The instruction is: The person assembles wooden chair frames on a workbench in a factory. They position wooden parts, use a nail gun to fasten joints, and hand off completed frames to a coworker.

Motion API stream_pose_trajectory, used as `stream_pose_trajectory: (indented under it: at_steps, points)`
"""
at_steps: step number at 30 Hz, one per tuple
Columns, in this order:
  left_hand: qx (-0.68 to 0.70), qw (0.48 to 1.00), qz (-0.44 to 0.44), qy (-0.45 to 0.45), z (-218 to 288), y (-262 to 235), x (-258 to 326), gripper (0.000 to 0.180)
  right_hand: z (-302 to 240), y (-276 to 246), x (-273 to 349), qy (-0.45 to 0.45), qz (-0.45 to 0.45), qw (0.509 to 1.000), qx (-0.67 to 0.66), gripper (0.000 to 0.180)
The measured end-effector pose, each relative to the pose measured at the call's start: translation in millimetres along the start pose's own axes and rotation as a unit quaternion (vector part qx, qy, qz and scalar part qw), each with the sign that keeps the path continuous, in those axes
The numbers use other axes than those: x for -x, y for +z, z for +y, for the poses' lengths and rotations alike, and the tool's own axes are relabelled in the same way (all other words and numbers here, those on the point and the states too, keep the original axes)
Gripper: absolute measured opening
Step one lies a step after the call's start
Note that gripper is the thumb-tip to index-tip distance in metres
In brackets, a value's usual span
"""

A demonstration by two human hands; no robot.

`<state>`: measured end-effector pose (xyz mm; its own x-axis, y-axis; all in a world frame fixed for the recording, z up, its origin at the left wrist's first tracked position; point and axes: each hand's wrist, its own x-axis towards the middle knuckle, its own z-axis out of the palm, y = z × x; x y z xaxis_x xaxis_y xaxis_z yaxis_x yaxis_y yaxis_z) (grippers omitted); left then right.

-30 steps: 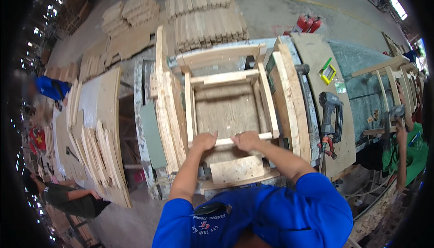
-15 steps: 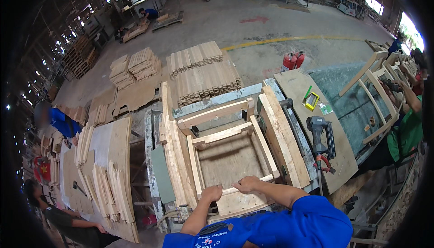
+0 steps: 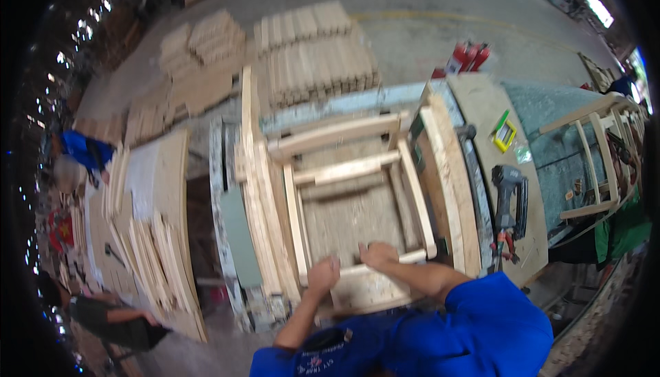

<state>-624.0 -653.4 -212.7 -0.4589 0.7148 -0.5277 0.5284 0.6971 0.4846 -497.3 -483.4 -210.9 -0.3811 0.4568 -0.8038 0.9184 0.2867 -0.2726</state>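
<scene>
A pale wooden seat frame lies in a wooden jig on the bench in front of me. My left hand is closed at the left part of the frame's near rail. My right hand is closed on the same rail, nearer its middle, with the thumb side up. Motion blur and the hands themselves hide their exact finger contact. Behind the frame's far rail, a wider curved wooden rail sits across the jig.
Right of the jig, a nail gun with a hose lies on a board, near a yellow-framed item. Wood strips lie on the left table. Beyond are stacked slats and red fire extinguishers. Co-workers stand left and right.
The view has tipped downward, so the bench appears higher in the picture and blurred. Both hands stay at the near rail, slightly farther forward over it.
</scene>
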Motion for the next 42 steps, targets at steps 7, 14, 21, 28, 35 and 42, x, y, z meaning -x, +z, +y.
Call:
stream_pose_trajectory:
  at_steps: [7,14,21,28,35,42]
  points:
    - [-0.159,0.914,0.371,0.030,-27,-68,87,0.040,-2,5,-16,0.028,-0.010,0.999,0.020,0.065]
    - [-0.254,0.883,0.343,-0.196,-70,-53,167,0.060,-4,3,-16,0.026,-0.030,0.999,0.021,0.061]
    - [-0.205,0.888,0.384,-0.148,-81,-47,163,0.051,-2,3,-18,0.016,-0.018,1.000,0.017,0.058]
    - [-0.108,0.890,0.408,-0.172,-93,-31,164,0.047,-2,-1,-17,0.021,-0.031,0.999,0.010,0.058]
    - [-0.100,0.897,0.392,-0.181,-93,-26,165,0.048,-9,0,-18,0.027,-0.033,0.999,0.016,0.057]
    - [-0.098,0.901,0.385,-0.172,-95,-30,159,0.047,-7,-2,-21,0.034,-0.064,0.997,0.001,0.058]
